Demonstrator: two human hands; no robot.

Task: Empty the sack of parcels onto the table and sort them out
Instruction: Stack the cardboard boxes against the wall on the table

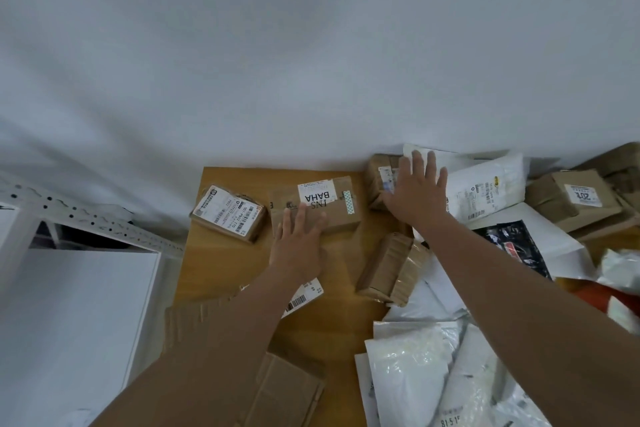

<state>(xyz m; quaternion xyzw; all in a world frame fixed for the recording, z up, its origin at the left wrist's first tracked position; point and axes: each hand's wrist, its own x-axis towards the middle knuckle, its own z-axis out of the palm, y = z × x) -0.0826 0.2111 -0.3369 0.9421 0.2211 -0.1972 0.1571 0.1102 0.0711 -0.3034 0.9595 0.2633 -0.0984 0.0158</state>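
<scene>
White mailer bags are heaped nearest the camera, at the worktop's right. The left hand is laid flat, fingers spread, on the labelled brown box; the right hand, equally spread, is pressed on a taped parcel by the wall (nothing is pinched). The small box near the left edge could be pushed off by a sideways shove.

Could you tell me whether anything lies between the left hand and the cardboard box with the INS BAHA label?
Nothing visible does. The left hand already rests with straight fingers on the near edge of the INS BAHA box, so only bare table lies around it.
</scene>
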